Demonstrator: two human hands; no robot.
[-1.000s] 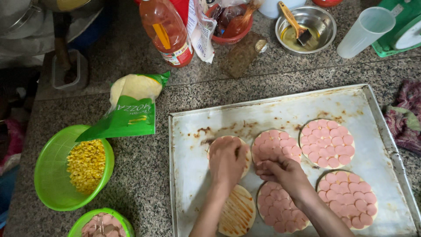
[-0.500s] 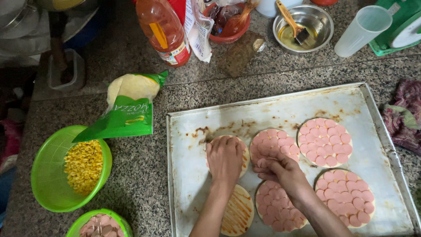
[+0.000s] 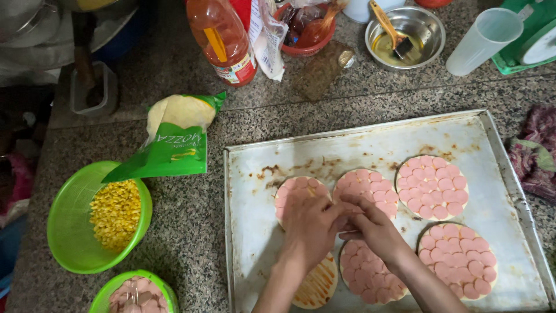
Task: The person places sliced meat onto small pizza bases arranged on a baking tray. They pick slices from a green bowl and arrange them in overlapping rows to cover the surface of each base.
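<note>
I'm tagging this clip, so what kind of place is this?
Probably a kitchen worktop: a speckled granite counter, a worn metal baking tray of small sausage-topped pizza bases, and a green plastic bowl of corn kernels.

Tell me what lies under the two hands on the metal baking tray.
Under the left hand lies a round base topped with pink sausage slices, partly covered. The right hand hides the gap between neighbouring rounds on the metal baking tray.

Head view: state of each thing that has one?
Baking tray: holds six round bases.
Five bases: covered in pink sausage slices.
Sixth base: sauce only.
Green corn bowl: part full.
Cheese bag: open.
Left hand, right hand: together over the bases.
</note>
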